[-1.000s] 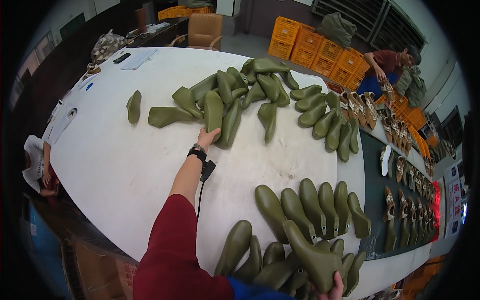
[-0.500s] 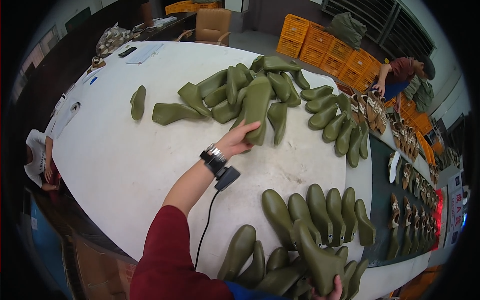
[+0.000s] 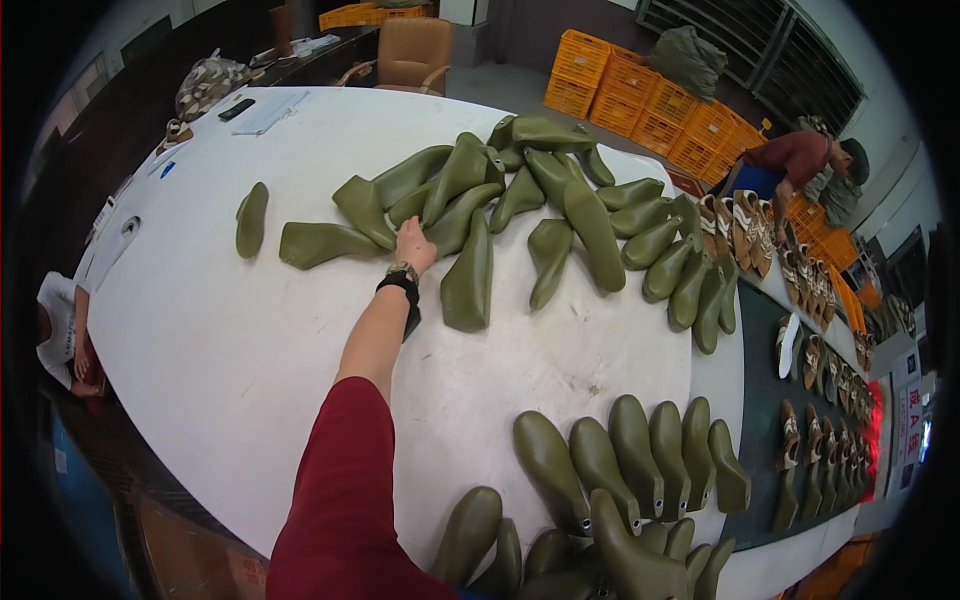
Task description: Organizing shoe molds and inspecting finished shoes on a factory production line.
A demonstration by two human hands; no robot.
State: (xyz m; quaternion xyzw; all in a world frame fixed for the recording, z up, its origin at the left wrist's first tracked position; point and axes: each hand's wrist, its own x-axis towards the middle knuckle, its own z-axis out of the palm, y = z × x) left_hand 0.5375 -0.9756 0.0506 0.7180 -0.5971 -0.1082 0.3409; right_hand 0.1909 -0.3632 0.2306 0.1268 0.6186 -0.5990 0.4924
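Note:
My left hand (image 3: 415,243), on a red-sleeved arm with a watch and a black wrist strap, reaches across the white table (image 3: 200,330) to a heap of olive-green shoe lasts (image 3: 540,180). Its fingers are spread and rest on the edge of one slanted last (image 3: 455,222) in the heap. Just right of the wrist, a long last (image 3: 468,275) lies by itself on the table. A flat last (image 3: 320,243) lies to the left of the hand. My right hand is out of the picture.
A row of upright lasts (image 3: 620,450) stands near the front edge. Finished shoes (image 3: 800,290) line a dark belt on the right. Orange crates (image 3: 680,110) and a bending person (image 3: 800,160) are behind it. A brown chair (image 3: 415,55) stands at the far end.
My left hand lifted a long last from the heap, put it down on the table and went back to the heap's edge. My right hand, which held a last, dropped out of view.

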